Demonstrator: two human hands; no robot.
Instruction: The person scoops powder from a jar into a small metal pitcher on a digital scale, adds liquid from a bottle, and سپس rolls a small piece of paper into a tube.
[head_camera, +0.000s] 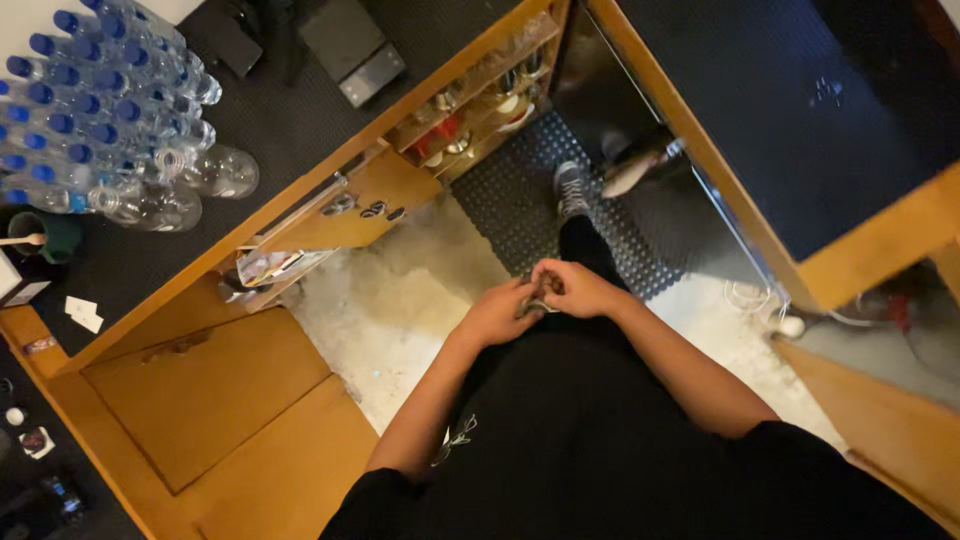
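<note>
My left hand (497, 313) and my right hand (575, 288) meet in front of my waist, above the floor. Both close around a small dark metallic thing (538, 304), mostly hidden by my fingers; I cannot tell what it is. I wear a black shirt and dark trousers. My shoe (571, 187) stands on a black studded floor mat (505, 200).
A wooden counter (300, 195) with a black top runs on the left, bearing several blue-capped water bottles (95, 110) and a dark device (352, 48). Open shelves (480, 95) hold glassware. Another wooden counter (860, 250) stands on the right. A pale worn floor (390, 310) lies below.
</note>
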